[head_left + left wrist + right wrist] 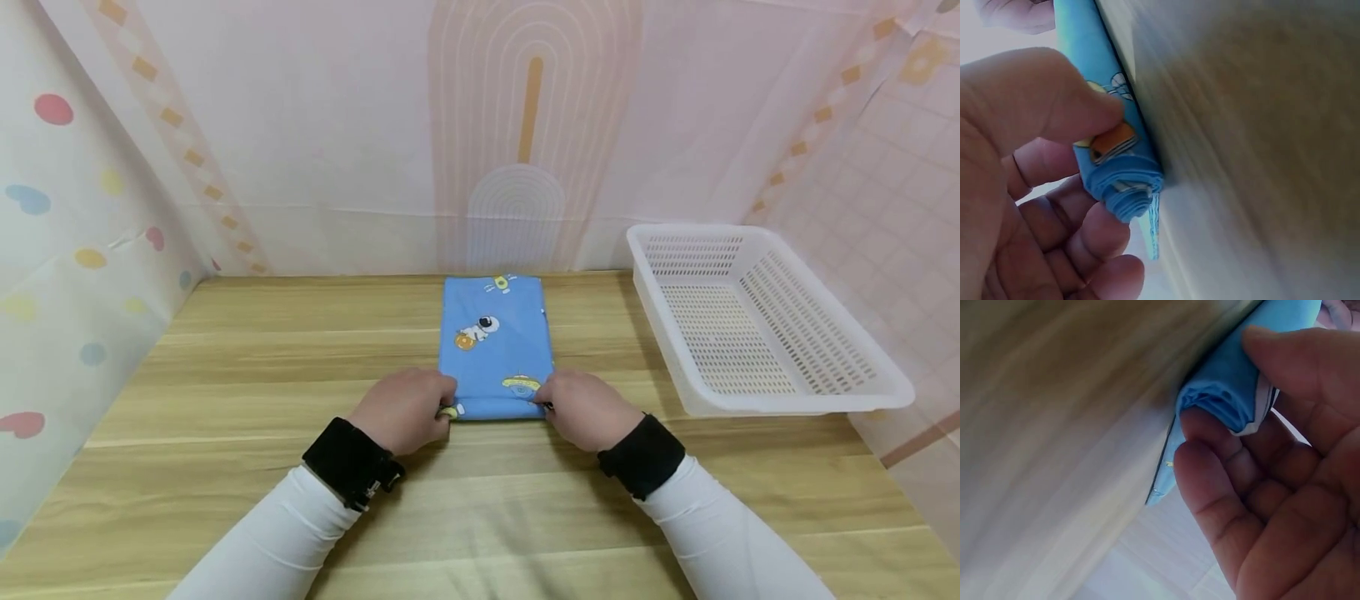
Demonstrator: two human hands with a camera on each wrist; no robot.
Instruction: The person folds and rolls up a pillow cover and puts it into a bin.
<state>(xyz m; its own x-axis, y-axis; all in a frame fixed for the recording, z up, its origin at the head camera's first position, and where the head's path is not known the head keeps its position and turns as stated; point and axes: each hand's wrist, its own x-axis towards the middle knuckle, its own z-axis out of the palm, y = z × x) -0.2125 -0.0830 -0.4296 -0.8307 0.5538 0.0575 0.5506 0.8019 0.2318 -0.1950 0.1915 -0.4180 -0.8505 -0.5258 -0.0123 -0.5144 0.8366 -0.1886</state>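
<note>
A blue cloth [491,346] printed with astronauts and flying saucers lies as a long rectangle on the wooden table, its near end rolled up. My left hand [408,410] pinches the left end of the roll, thumb [1094,115] on top and fingers curled beneath. At the opposite end, my right hand [588,408] grips the roll between thumb and fingers. Spiral layers of the rolled cloth [1125,187] show in the left wrist view. In the right wrist view, the other end of the rolled cloth [1222,394] shows loose inner folds, with the flat part stretching out beyond.
A white perforated plastic basket [697,392] stands to the right of the cloth on the wooden table [300,333]. Patterned sheets hang as a wall [337,142] behind the table and along both sides.
</note>
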